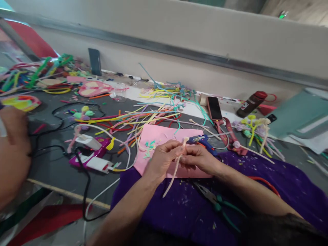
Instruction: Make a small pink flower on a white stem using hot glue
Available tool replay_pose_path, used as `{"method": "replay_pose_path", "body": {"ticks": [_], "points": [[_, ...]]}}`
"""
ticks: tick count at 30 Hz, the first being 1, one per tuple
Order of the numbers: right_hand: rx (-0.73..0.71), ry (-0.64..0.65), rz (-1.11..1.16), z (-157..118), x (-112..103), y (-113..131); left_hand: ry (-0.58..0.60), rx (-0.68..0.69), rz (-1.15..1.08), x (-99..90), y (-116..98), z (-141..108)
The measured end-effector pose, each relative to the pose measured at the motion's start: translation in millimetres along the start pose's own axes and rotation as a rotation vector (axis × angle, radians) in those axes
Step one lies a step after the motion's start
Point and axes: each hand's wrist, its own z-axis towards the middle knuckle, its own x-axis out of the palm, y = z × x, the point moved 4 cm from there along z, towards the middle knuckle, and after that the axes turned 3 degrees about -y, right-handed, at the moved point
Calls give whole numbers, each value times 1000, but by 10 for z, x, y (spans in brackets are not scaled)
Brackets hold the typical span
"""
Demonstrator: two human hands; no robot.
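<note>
Both my hands meet over a pink foam sheet (151, 136), pinching a cream pipe cleaner (172, 181). My left hand (164, 159) grips it between thumb and fingers. From the other side my right hand (200, 157) closes on it too. A small curled bit sticks up above the fingertips, and a loose tail hangs down toward the lap. Just behind my right hand lies a blue glue gun (208, 145). Pliers with green handles (217, 201) rest on the purple cloth (184, 215) below. Bits of cut pipe cleaner dot the foam sheet.
Loose pipe cleaners (143, 119) spread behind the sheet. A magenta power strip (89, 157) with chargers and cables sits at left, near another person's arm (12, 153). A phone (214, 108), a dark bottle (251, 104) and pipe-cleaner flowers (252, 128) stand or lie at back right.
</note>
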Motion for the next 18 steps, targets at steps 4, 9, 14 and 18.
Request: {"method": "replay_pose_path", "body": {"ticks": [4, 9, 14, 18], "points": [[-10, -30, 33, 1, 25, 67, -13, 31, 8, -30, -6, 24], [-41, -16, 125, 15, 35, 16, -31, 28, 43, -45, 26, 50], [-34, 17, 21, 23, 60, -49, -29, 12, 71, -52, 51, 59], [-147, 69, -421, -36, -105, 186, -113, -39, 20, -108, 50, 83]]}}
